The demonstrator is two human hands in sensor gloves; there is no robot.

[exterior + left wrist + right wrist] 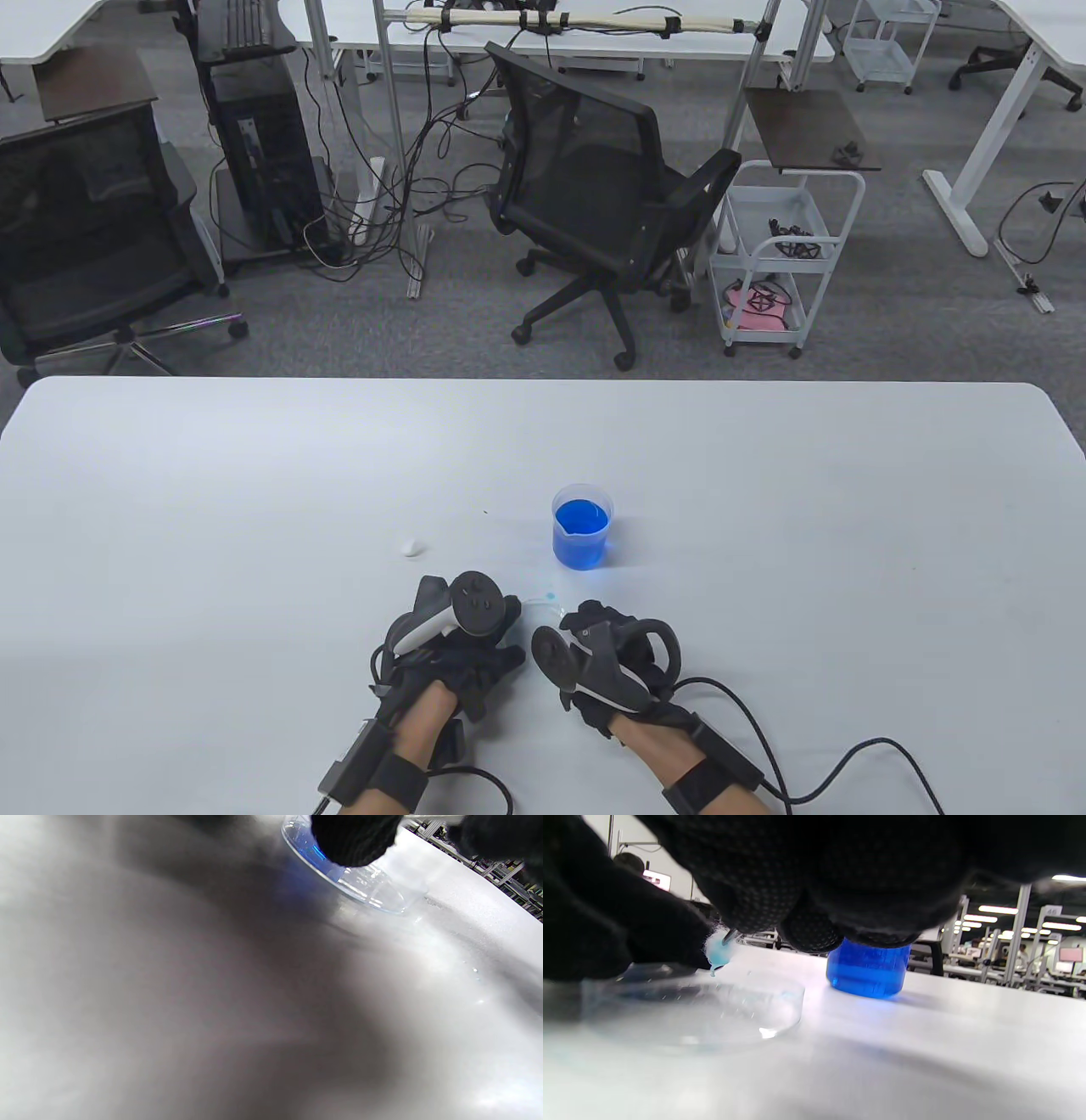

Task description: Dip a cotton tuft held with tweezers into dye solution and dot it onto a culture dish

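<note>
A clear culture dish (543, 604) lies between my hands, mostly hidden in the table view; the right wrist view shows it (691, 1010) whole. My left hand (496, 624) rests its fingertips (352, 836) on the dish rim (365, 887). My right hand (585, 615) pinches metal tweezers (729, 937) that hold a blue-stained cotton tuft (717, 951) just above the dish's left side, with a drop hanging from it. A small beaker of blue dye (581, 526) stands just beyond the hands and also shows in the right wrist view (867, 971).
A loose white cotton tuft (412, 547) lies on the white table (254, 509), left of the beaker. A few small blue drops mark the table near the dish. Glove cables trail off the table's near edge.
</note>
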